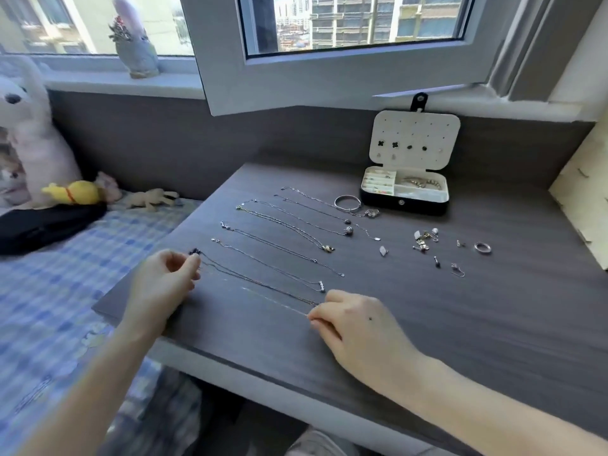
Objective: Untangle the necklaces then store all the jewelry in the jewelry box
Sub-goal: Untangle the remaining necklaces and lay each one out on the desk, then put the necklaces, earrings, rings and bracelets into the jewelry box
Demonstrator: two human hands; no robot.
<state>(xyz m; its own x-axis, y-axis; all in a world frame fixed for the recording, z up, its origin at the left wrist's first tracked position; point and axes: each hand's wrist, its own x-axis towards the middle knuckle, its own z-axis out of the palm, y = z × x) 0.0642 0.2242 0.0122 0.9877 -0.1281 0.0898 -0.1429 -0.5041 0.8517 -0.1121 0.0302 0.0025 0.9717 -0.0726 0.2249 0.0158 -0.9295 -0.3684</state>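
Observation:
Several thin necklaces [286,232] lie stretched out in parallel diagonal lines on the dark wood desk [460,324]. The nearest chain [260,286] runs between my two hands. My left hand [164,284] pinches its upper-left end near some dark beads. My right hand [348,320] pinches the lower-right end flat against the desk. An open jewelry box [404,205] stands at the back right, its white lid upright with earrings pinned in it. A silver bangle [347,203] lies just left of the box.
Loose earrings [424,240], small studs and a ring [482,247] are scattered right of the necklaces. An open window frame [329,80] hangs over the desk's back. A bed with checked sheets [49,291] and plush toys [33,143] lies to the left.

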